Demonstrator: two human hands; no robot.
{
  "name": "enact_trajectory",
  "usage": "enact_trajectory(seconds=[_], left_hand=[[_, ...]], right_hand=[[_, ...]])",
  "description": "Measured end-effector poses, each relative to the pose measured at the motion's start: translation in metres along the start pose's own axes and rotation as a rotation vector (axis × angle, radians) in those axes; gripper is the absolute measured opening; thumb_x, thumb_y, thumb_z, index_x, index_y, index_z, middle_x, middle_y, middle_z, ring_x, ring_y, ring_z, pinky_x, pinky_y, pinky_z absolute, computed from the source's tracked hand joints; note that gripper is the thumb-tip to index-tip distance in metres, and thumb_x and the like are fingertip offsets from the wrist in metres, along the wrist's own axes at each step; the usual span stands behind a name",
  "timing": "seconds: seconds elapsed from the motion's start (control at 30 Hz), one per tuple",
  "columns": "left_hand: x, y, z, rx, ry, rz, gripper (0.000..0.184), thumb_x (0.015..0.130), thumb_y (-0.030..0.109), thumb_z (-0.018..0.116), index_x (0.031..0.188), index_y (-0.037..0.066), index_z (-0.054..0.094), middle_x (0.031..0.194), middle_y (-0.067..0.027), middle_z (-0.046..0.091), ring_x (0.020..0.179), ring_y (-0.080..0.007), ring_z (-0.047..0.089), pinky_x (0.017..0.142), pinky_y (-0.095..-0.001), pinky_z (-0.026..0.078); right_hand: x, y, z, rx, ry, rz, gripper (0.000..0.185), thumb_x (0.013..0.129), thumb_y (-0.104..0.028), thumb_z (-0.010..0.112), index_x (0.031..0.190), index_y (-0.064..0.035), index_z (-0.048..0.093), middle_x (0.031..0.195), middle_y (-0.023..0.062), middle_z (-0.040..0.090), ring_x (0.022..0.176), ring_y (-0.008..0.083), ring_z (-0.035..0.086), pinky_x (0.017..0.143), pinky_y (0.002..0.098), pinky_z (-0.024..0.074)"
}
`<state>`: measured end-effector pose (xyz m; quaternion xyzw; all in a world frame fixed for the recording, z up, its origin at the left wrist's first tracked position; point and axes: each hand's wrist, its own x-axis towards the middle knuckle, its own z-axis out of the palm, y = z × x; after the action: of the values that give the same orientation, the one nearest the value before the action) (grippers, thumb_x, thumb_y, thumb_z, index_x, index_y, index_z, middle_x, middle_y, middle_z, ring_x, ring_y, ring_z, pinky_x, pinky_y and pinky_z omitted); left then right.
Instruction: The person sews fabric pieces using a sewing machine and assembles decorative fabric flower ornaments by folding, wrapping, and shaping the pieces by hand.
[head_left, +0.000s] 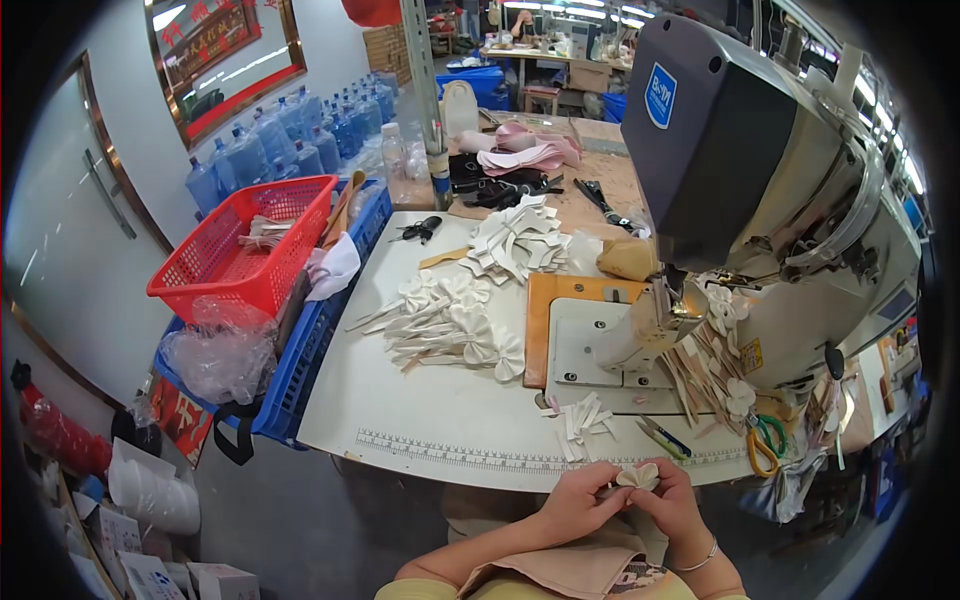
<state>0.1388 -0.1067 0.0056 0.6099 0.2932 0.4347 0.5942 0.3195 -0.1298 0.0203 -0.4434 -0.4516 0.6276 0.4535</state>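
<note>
Just off the table's front edge, my left hand (588,497) and my right hand (672,497) come together, fingers closed around a small white fabric flower (638,477). Beyond them on the white table (400,420) lies a small heap of white strips (583,424). A pile of white flowers on strips (460,325) is farther left, with a stack of white cut pieces (517,238) behind it. The sewing machine (715,140) stands at the right, its plate (590,345) set in an orange surround. Snips (664,438) rest in front of the machine.
At the left, a red basket (240,290) sits on a blue crate (325,320). Orange-handled scissors (761,455) are at the right front edge. More flowers on strips (708,370) lie beside the machine. Black scissors (420,230) lie at the back left, near a metal post (425,100).
</note>
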Motion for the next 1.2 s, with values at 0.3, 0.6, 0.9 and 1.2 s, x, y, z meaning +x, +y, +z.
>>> enact_trajectory(seconds=[0.3, 0.6, 0.9, 1.2], left_hand=[[0.0, -0.005, 0.005, -0.066, 0.013, 0.015, 0.007, 0.083, 0.003, 0.061, 0.089, -0.001, 0.059, 0.076, -0.0047, 0.06, 0.07, -0.0078, 0.057, 0.06, -0.0218, 0.044], [0.002, -0.003, 0.0, 0.0, 0.013, 0.034, 0.008, 0.084, 0.007, 0.061, 0.087, 0.0, 0.059, 0.073, -0.0022, 0.06, 0.066, -0.0057, 0.053, 0.056, -0.0207, 0.04], [0.004, -0.016, -0.001, -0.076, -0.044, -0.01, 0.008, 0.086, 0.006, 0.057, 0.088, -0.002, 0.058, 0.077, -0.0041, 0.061, 0.071, -0.0074, 0.057, 0.063, -0.0216, 0.045], [-0.003, -0.023, -0.005, 0.079, 0.019, 0.079, 0.014, 0.085, 0.014, 0.062, 0.088, 0.001, 0.06, 0.071, -0.0037, 0.06, 0.063, -0.0077, 0.052, 0.058, -0.0237, 0.042]], right_hand=[[-0.002, -0.006, 0.001, 0.007, -0.033, -0.025, 0.027, 0.08, 0.0, 0.064, 0.104, 0.001, 0.053, 0.089, 0.0058, 0.061, 0.076, 0.0114, 0.06, 0.068, 0.0239, 0.0502], [0.0, -0.009, 0.005, -0.028, -0.018, -0.018, 0.026, 0.08, -0.002, 0.065, 0.103, 0.0014, 0.053, 0.087, 0.0056, 0.061, 0.074, 0.0111, 0.06, 0.067, 0.0237, 0.05], [0.002, -0.012, 0.008, -0.084, 0.021, 0.028, 0.026, 0.081, -0.002, 0.065, 0.104, 0.0019, 0.053, 0.087, 0.0064, 0.063, 0.076, 0.0114, 0.061, 0.069, 0.0232, 0.0509], [0.002, 0.016, -0.012, -0.203, 0.123, -0.099, 0.026, 0.08, -0.001, 0.061, 0.105, 0.0011, 0.055, 0.088, 0.0038, 0.062, 0.078, 0.0104, 0.06, 0.073, 0.0248, 0.0487]])
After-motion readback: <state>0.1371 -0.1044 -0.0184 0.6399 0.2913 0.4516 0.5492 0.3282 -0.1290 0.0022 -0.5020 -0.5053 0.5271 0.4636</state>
